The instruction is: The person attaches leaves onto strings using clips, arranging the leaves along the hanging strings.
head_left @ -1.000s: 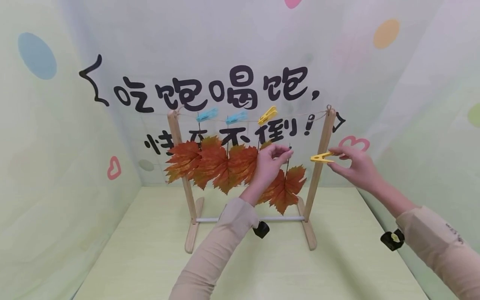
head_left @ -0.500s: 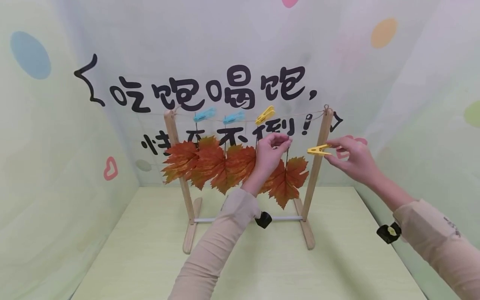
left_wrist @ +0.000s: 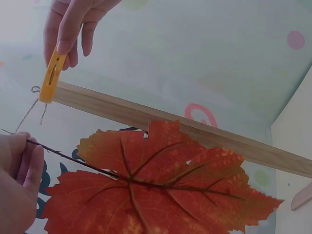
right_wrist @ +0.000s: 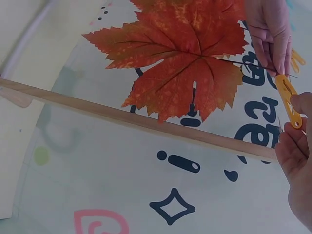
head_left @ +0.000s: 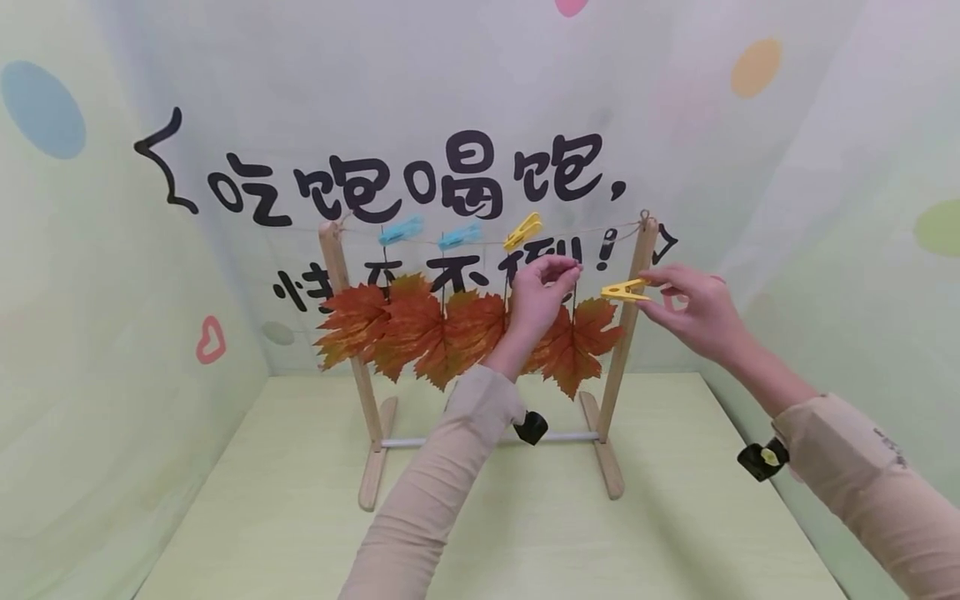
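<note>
In the head view my left hand (head_left: 536, 304) pinches the thin dark stem of an orange-red artificial maple leaf (head_left: 576, 343). The leaf hangs below the fingertips; the left wrist view shows its stem (left_wrist: 83, 160) poking past them. To the right, my right hand (head_left: 701, 310) squeezes a yellow clothespin (head_left: 624, 291) between thumb and fingers, its jaws spread and facing the stem. Above both hands runs a thin twine (head_left: 588, 231). Three similar leaves (head_left: 420, 337) hang from it at left, under two blue clothespins (head_left: 459, 237) and another yellow clothespin (head_left: 522, 232). My left hand partly covers the held leaf.
A wooden stand holds the twine between its left post (head_left: 336, 258) and right post (head_left: 622, 358). A white rod (head_left: 562, 437) joins its feet on the pale table (head_left: 495, 533). Behind hangs a printed cloth backdrop (head_left: 360, 75) with black lettering.
My left hand has raised the leaf toward the twine. The right hand has brought the yellow clothespin up and left, nearer the stem. The head view has shifted slightly.
</note>
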The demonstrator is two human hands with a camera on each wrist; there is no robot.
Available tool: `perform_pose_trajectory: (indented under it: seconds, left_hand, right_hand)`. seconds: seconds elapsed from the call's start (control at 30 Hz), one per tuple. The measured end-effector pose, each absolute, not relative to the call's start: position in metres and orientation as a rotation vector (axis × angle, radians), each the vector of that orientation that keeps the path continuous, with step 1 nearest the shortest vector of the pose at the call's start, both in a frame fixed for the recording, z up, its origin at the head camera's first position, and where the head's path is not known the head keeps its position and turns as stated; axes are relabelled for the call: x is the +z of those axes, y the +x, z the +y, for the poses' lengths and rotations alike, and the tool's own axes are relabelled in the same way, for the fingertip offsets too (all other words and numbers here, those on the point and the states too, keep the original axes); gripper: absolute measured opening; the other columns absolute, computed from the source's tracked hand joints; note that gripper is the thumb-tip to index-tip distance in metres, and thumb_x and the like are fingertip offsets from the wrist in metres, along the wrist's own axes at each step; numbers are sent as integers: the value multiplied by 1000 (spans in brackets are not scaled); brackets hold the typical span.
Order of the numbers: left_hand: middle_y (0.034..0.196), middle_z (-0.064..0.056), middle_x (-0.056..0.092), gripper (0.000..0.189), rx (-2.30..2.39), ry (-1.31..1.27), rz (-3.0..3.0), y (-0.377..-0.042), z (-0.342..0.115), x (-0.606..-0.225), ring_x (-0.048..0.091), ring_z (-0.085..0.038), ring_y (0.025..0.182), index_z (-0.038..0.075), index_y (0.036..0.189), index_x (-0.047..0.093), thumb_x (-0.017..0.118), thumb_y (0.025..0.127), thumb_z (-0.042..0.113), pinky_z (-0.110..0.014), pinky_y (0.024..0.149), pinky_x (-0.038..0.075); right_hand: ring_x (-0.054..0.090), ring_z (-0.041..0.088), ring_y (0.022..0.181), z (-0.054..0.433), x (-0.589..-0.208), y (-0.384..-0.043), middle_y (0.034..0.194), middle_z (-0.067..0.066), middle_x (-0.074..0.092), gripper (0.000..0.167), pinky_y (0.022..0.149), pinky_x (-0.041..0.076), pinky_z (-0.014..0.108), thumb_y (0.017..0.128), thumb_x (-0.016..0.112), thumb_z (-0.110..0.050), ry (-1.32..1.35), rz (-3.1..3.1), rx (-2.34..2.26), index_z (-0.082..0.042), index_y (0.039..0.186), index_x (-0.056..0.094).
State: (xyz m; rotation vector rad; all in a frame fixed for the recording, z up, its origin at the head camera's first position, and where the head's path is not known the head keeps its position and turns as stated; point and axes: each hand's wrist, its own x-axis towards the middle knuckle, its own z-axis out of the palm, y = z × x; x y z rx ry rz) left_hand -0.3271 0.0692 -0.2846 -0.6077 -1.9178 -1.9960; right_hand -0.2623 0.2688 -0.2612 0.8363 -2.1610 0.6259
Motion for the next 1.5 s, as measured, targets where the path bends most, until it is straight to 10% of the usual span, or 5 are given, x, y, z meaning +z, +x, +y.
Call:
perform_pose_trajectory:
  seconds: [0.97, 1.5]
  left_hand:
    - [91, -14, 66, 19, -2208, -410, -1707, -345, 83, -272, 62, -30, 86, -5, 96, 65, 66, 82, 8, -33, 76, 53]
    - [92, -13, 66, 19, -2243, -399, -1685, -350, 85, -271, 63, -11, 75, -5, 95, 66, 66, 81, 8, -24, 71, 53]
  right_hand:
    - [60, 26, 81, 251, -218, -282, 98, 18, 65, 30, 75, 42, 7, 72, 73, 2, 720, -2136, 697, 7, 100, 63]
    - [62, 24, 76, 233, -189, -298, 85, 15, 68, 18, 66, 47, 23, 74, 73, -3, 686, -2161, 533, 3, 90, 70]
